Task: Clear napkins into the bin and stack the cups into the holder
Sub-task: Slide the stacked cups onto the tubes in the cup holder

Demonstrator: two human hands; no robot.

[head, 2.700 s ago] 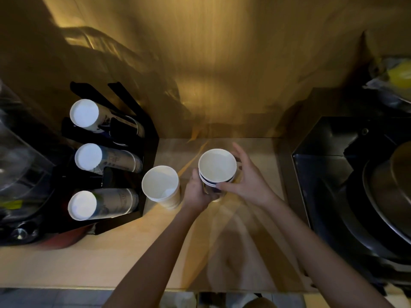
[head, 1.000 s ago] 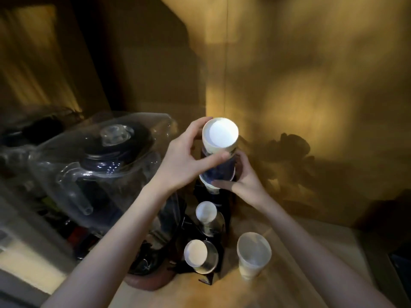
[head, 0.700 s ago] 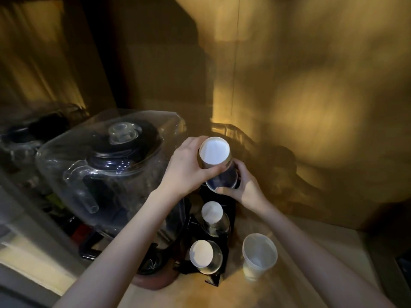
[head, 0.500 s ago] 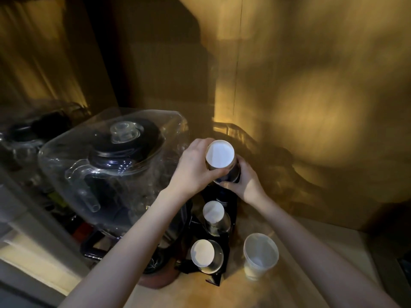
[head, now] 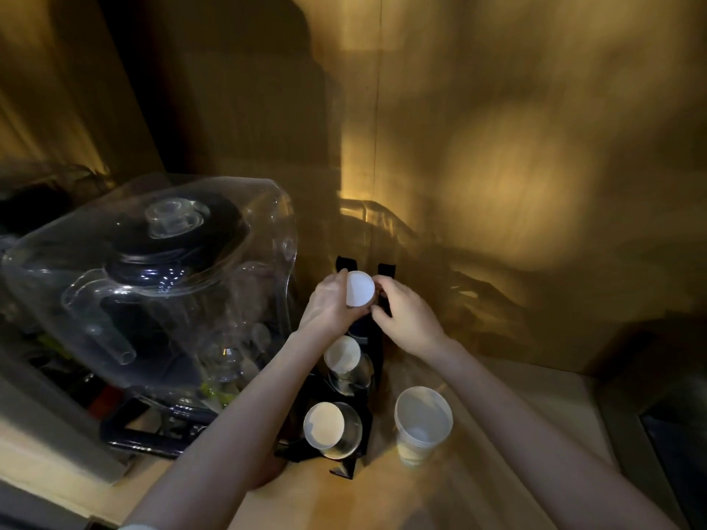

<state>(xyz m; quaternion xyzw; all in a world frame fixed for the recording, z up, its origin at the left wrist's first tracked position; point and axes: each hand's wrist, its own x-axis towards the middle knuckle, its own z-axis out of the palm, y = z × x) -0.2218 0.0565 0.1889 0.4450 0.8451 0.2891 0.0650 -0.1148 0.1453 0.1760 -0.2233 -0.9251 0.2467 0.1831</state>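
A black cup holder [head: 377, 350] stands against the back wall with three slots of upside-down paper cups. My left hand [head: 329, 304] and my right hand [head: 405, 315] both grip the top cup stack [head: 360, 288], whose white base faces me, down in the holder's top slot. Below it sit the middle stack [head: 342, 355] and the bottom stack [head: 325, 424]. To the right of the holder, a stack of white cups [head: 422, 422] stands upright and open on the wooden counter [head: 497, 434]. No napkins show.
A large clear plastic cover over a blender with a black lid [head: 153, 277] fills the left, close to my left forearm. A golden wall rises behind. A dark steel edge [head: 673, 422] lies at the far right.
The cup stack I lifted from the counter has been turned base-up and pushed down into the holder's top slot. Both hands followed it down, and my view tilted towards the holder.
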